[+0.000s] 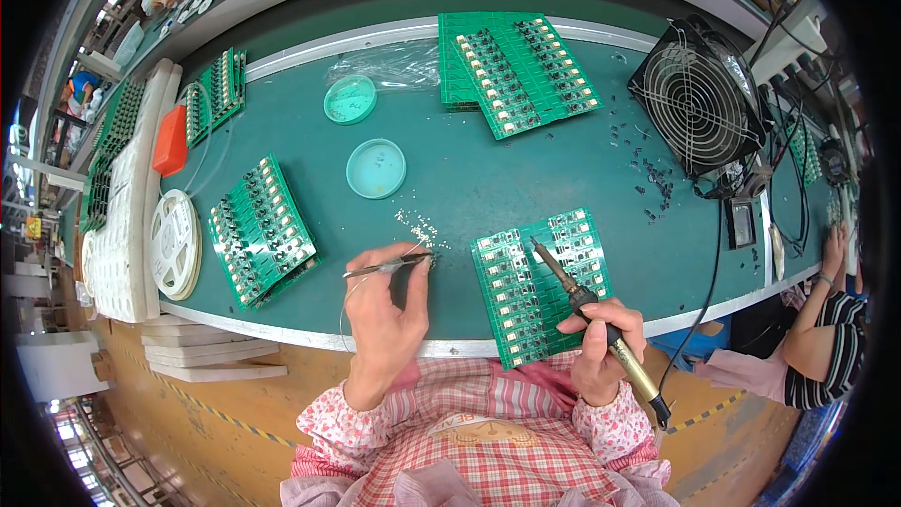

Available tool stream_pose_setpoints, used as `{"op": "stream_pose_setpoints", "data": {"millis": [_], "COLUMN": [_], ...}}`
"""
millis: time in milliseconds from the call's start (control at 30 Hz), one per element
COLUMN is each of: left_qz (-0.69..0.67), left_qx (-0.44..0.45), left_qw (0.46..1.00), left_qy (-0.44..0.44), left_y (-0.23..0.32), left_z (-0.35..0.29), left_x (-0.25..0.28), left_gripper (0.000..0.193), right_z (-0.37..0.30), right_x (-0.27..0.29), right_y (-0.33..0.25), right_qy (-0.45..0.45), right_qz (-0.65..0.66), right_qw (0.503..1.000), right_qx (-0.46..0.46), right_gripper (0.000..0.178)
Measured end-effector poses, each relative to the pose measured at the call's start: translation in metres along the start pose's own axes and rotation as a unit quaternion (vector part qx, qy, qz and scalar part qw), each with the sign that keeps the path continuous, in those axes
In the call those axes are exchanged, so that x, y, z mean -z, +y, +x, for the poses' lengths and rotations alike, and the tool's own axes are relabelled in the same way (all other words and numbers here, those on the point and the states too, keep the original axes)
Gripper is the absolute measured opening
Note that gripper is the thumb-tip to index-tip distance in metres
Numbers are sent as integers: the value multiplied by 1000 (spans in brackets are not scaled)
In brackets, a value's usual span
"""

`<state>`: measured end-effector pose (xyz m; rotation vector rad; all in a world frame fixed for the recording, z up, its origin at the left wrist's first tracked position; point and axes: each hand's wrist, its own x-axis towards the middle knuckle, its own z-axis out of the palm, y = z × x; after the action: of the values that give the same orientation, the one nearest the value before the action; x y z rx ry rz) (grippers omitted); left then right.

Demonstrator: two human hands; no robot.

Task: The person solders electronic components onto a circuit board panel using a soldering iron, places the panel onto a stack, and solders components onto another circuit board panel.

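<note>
My left hand [383,324] is closed round a pair of tweezers [380,268], tips pointing right, beside a scatter of tiny white parts [419,227]. A thin pale wire [342,321] loops down beside that hand. My right hand [601,357] grips a soldering iron [638,374] with a dark tip and a gold-coloured handle. The tip is over a green circuit board [511,305] that carries rows of small white and black components; whether it touches cannot be told. That board lies at the bench's near edge, in front of me.
Stacked circuit boards [263,235] lie left, with more boards [526,75] at the back. Two round turquoise dishes [376,169] sit mid-bench. A black fan [699,99] stands right, near loose black bits [654,178]. At left are a white reel [175,244] and a red box [170,141]. Other people work nearby.
</note>
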<state>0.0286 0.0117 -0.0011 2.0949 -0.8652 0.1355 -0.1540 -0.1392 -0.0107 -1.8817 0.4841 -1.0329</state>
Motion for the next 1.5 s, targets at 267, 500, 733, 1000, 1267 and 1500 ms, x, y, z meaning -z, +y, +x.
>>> {"op": "stream_pose_setpoints", "data": {"millis": [267,500,733,1000,1267,1500], "left_qz": [15,5,-3,16,26,-28], "left_qx": [-35,-19,-16,-22,-52,-30], "left_qw": [999,999,999,999,998,999], "left_qy": [-11,-29,-31,-33,-22,-35], "left_y": [-1,0,0,1,0,12], "left_z": [6,8,7,7,8,5], "left_x": [-6,-6,-5,-6,-7,-7], "left_gripper": [14,15,15,15,14,14], "right_z": [-1,0,-1,-1,0,-1], "right_x": [0,1,1,1,1,2], "right_y": [0,0,1,3,1,3], "right_qy": [3,-3,0,3,2,4], "right_qz": [0,3,4,9,14,12], "right_qw": [1000,1000,1000,1000,1000,1000], "right_qx": [-3,-2,1,4,5,12], "right_gripper": [11,10,10,10,10,9]}}
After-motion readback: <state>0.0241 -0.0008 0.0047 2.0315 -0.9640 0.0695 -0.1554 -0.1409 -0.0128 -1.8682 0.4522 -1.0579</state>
